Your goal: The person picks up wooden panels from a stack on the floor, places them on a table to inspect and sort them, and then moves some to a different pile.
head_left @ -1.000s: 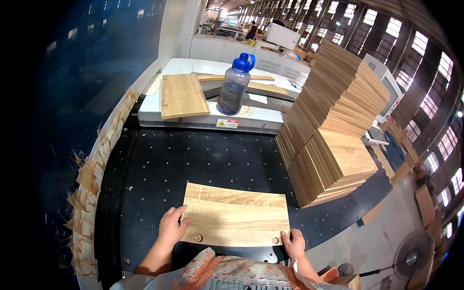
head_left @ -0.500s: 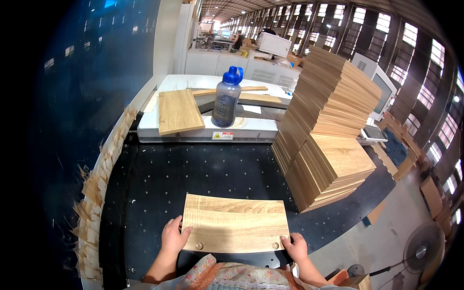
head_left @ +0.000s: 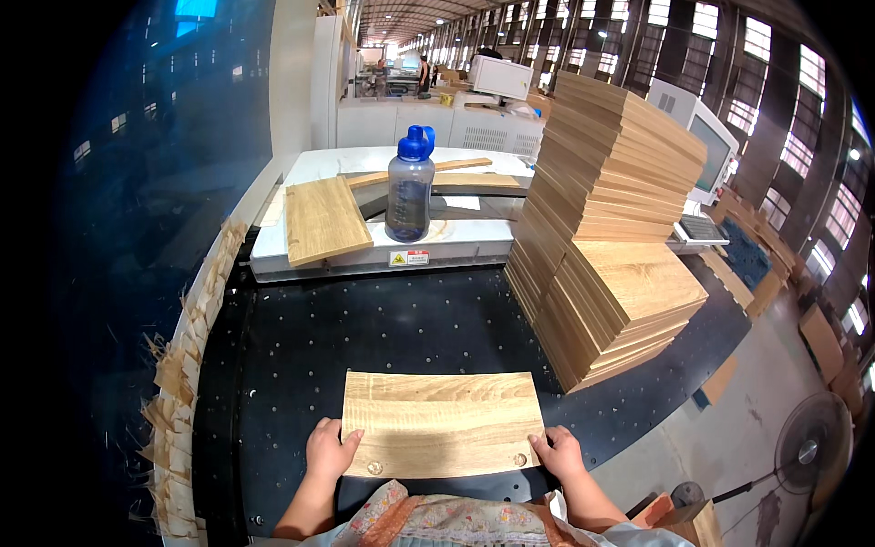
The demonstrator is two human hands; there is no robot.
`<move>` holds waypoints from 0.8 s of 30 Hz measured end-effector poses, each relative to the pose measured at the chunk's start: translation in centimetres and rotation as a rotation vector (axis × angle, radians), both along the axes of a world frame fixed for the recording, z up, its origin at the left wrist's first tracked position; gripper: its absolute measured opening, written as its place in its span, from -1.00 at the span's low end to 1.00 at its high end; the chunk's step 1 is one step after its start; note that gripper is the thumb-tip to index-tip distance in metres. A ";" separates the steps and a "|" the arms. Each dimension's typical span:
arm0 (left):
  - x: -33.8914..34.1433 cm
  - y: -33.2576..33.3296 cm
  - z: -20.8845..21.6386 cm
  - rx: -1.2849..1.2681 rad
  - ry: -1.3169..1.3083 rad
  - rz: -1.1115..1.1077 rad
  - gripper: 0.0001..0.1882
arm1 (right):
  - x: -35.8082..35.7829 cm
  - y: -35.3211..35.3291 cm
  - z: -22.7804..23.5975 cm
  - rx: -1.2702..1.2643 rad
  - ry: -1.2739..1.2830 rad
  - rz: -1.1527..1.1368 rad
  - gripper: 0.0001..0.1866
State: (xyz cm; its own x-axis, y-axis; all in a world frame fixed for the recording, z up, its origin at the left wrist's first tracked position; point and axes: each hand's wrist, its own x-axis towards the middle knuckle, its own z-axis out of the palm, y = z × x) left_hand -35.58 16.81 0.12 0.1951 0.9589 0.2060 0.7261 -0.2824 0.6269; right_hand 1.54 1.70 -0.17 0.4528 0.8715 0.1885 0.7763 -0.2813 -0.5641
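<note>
A light wood-grain board (head_left: 441, 419) lies level just in front of me at the near edge of the black table. Two round holes sit near its close corners. My left hand (head_left: 334, 448) grips the left end, thumb on top and fingers beneath or behind the edge. At the right end, my right hand (head_left: 558, 451) is closed on the board the same way. Whether the board rests on the table or is slightly raised, I cannot tell. To the right rises a tall stack of similar boards (head_left: 629, 164), with a lower stack (head_left: 638, 287) in front of it.
The black table (head_left: 392, 319) is dotted with small studs. Across its far side runs a white machine beam (head_left: 492, 239) bearing a blue-capped water bottle (head_left: 409, 187) and a loose board (head_left: 325, 219). A floor fan (head_left: 807, 451) stands right; a frayed strip curtain (head_left: 178, 383) hangs left.
The view has shifted slightly, so the background sits a little further left. Both hands keep their hold on the board, which stays nearly in place; my right hand has slid slightly outward.
</note>
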 end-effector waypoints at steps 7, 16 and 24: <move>0.1 -0.1 0.3 -0.026 -0.021 0.012 -0.73 | -0.4 0.1 0.7 -0.022 0.027 -0.002 -0.68; 0.1 -0.1 -0.3 0.005 -0.021 0.017 -0.74 | -0.7 0.0 0.6 0.046 0.048 -0.036 -0.71; 0.2 0.0 -0.2 0.007 0.018 -0.009 -0.76 | -0.1 0.1 -0.2 0.006 0.079 -0.037 -0.68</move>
State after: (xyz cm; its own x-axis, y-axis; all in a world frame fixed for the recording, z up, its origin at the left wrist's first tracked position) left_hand -35.41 16.81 -0.11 0.2074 0.9556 0.2094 0.7347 -0.2935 0.6117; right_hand 1.41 1.81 -0.37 0.4985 0.8527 0.1560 0.7186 -0.3058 -0.6246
